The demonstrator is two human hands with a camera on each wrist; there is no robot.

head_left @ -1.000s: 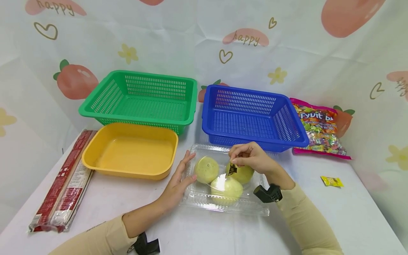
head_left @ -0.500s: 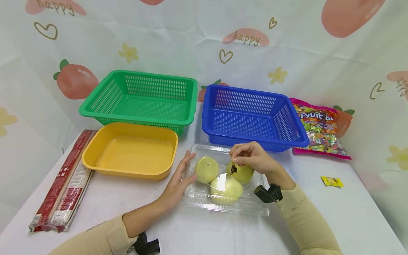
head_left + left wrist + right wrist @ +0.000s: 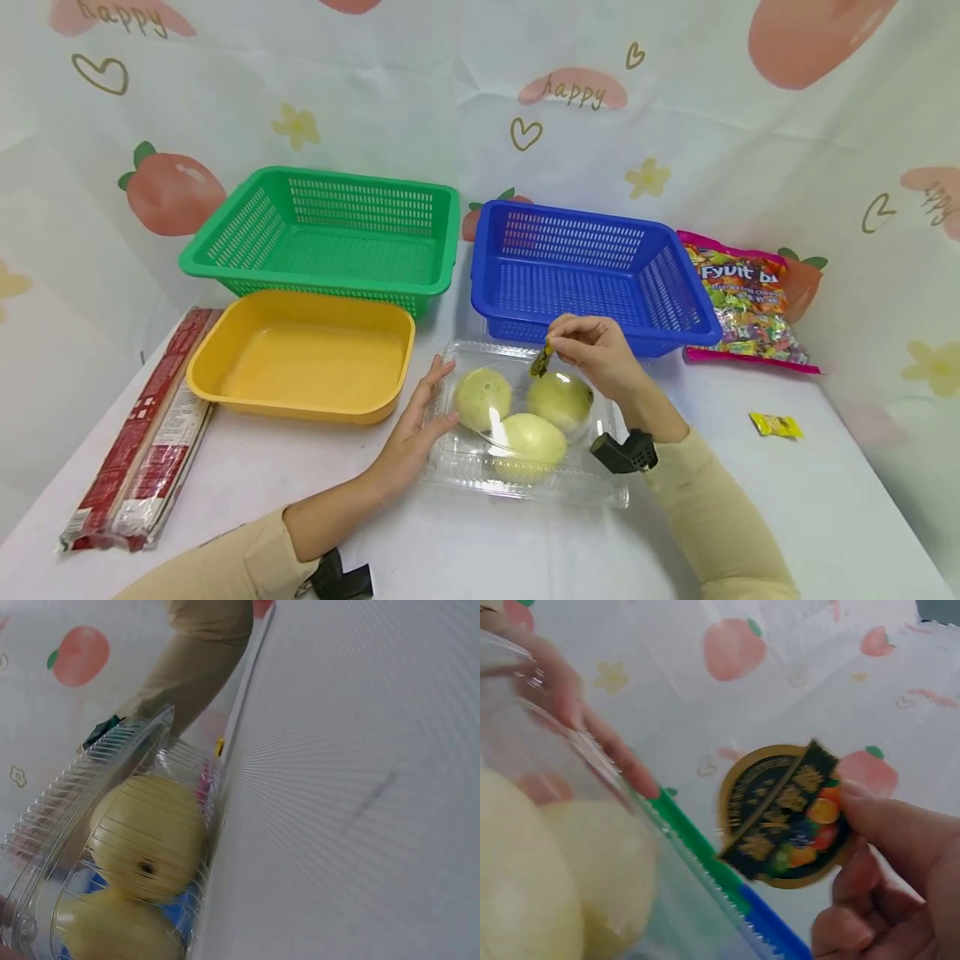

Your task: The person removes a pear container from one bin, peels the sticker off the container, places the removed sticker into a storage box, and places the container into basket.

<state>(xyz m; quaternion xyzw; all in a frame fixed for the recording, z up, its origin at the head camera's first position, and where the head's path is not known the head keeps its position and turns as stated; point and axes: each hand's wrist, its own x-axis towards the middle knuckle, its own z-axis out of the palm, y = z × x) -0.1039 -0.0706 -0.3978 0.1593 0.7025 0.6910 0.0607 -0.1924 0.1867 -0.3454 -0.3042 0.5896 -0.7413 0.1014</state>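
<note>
My right hand pinches a round fruit label, black and gold with a printed fruit picture, between thumb and fingertips. The label hangs just above the lid of a clear plastic clamshell box; it looks apart from the lid. Inside the closed box lie three pale yellow-green round fruits, one at the front, one at the left and one at the right. My left hand rests with fairly straight fingers along the box's left side, thumb on the lid edge.
Behind the box stands a blue basket; a green basket and a yellow tub are to the left. A long red-and-white packet lies far left. At right are a candy bag and a small yellow wrapped sweet.
The label has come up off the lid over the right fruit, and my right hand has risen slightly with it. My left hand stays at the box; the head view has shifted a little.
</note>
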